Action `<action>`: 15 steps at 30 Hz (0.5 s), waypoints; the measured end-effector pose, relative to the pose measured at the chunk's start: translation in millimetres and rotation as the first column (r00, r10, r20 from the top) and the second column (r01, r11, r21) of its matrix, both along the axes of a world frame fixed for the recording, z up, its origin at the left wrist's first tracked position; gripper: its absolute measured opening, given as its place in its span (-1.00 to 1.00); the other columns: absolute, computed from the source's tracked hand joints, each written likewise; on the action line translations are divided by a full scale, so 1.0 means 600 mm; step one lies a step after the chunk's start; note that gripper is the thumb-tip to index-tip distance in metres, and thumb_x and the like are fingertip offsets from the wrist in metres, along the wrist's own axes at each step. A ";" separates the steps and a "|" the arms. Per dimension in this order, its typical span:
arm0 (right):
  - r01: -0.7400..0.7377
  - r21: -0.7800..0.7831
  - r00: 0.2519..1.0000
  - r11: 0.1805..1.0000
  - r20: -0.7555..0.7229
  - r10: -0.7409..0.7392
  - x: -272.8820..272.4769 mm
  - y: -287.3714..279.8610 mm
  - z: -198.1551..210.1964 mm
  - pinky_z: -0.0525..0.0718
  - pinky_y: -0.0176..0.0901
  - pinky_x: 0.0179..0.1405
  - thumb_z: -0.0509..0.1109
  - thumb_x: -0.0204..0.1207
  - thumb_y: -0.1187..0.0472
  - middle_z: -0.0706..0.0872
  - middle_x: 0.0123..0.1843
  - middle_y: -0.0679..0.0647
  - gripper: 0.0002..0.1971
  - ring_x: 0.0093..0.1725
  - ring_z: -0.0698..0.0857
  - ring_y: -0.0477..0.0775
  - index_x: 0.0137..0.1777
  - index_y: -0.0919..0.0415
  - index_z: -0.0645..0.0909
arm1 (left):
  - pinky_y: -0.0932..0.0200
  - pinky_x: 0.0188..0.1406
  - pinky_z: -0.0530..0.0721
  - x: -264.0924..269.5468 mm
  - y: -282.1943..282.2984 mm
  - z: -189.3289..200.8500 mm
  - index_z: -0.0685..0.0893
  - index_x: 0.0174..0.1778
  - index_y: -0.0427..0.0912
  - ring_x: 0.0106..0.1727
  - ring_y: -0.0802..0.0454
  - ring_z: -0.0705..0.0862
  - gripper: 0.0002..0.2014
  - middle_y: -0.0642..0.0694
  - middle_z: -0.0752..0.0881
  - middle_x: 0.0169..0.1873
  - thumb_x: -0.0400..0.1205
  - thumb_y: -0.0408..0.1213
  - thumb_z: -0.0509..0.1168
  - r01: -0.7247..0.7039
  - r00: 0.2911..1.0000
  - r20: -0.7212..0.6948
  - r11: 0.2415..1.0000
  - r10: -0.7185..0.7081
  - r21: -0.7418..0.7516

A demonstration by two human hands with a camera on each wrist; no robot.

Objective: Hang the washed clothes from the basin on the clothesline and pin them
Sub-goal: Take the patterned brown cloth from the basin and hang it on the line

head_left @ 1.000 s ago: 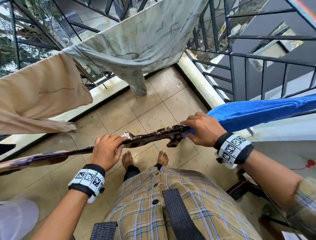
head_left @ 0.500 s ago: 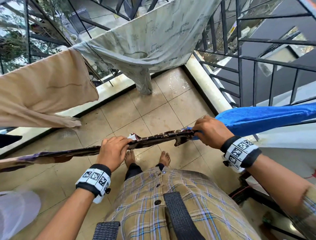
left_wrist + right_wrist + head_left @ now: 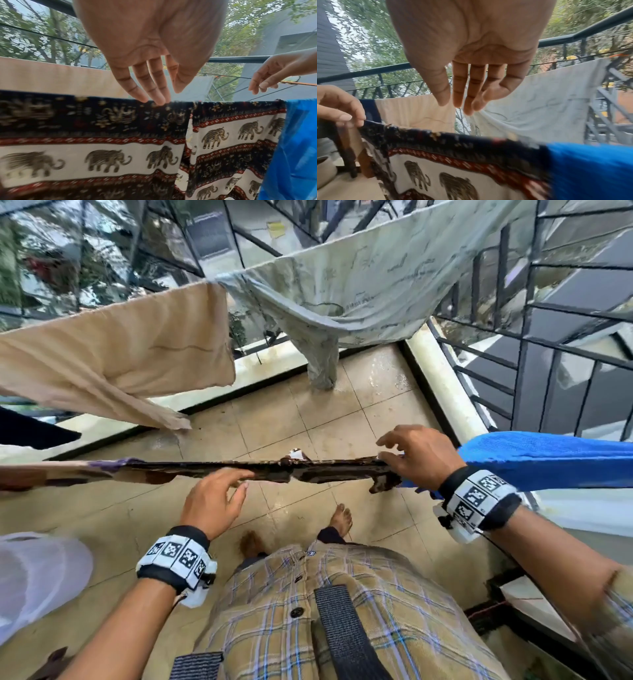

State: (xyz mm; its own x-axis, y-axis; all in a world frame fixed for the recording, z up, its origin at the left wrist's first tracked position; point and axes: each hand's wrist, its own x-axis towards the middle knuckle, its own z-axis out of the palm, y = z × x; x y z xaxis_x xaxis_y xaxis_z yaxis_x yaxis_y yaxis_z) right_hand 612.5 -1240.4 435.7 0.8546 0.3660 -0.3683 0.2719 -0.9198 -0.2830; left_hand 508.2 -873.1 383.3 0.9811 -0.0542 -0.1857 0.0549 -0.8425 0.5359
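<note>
Both hands open, left hand (image 3: 213, 501) fingertips brushing elephant-print cloth (image 3: 120, 155), right hand (image 3: 419, 455) above it

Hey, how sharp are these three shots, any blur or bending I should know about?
Head view: fairly sharp, but the wide lens bows the railing. Left wrist view: the elephant-print cloth smears toward the left edge; the left hand is soft. Right wrist view: the blurriest, with the blue cloth streaked.
</note>
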 end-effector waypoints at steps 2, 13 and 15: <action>-0.067 0.010 0.998 0.998 -0.004 0.067 0.001 0.064 0.005 0.66 -0.10 -0.11 0.34 0.59 -0.09 0.75 0.00 -0.14 -0.75 0.01 0.71 0.00 0.19 -0.09 0.69 | 0.06 -0.10 0.73 -0.031 0.048 -0.005 0.79 0.11 0.01 -0.09 0.00 0.73 -0.77 0.04 0.80 -0.01 0.63 -0.14 0.28 -0.046 0.999 -0.023 0.999 0.046 0.006; -0.519 0.061 0.851 0.853 -0.057 0.522 -0.149 0.600 -0.023 0.67 -0.08 -0.13 0.33 0.55 -0.08 0.80 0.01 -0.13 -0.79 0.05 0.75 0.10 0.10 -0.14 0.72 | 0.17 -0.05 0.72 -0.353 0.349 -0.042 0.83 0.07 -0.02 -0.15 0.05 0.79 -0.73 0.05 0.85 -0.02 0.58 -0.11 0.27 -0.513 0.857 -0.123 0.850 0.500 -0.120; -0.588 0.066 0.797 0.806 -0.122 0.591 -0.196 0.694 -0.043 0.66 -0.12 -0.12 0.33 0.56 -0.10 0.81 -0.03 -0.18 -0.78 0.03 0.76 0.04 0.12 -0.15 0.71 | 0.20 -0.14 0.70 -0.428 0.399 -0.070 0.83 0.05 0.02 -0.24 0.10 0.77 -0.81 0.08 0.85 -0.10 0.61 -0.14 0.34 -0.610 0.788 -0.180 0.785 0.588 -0.108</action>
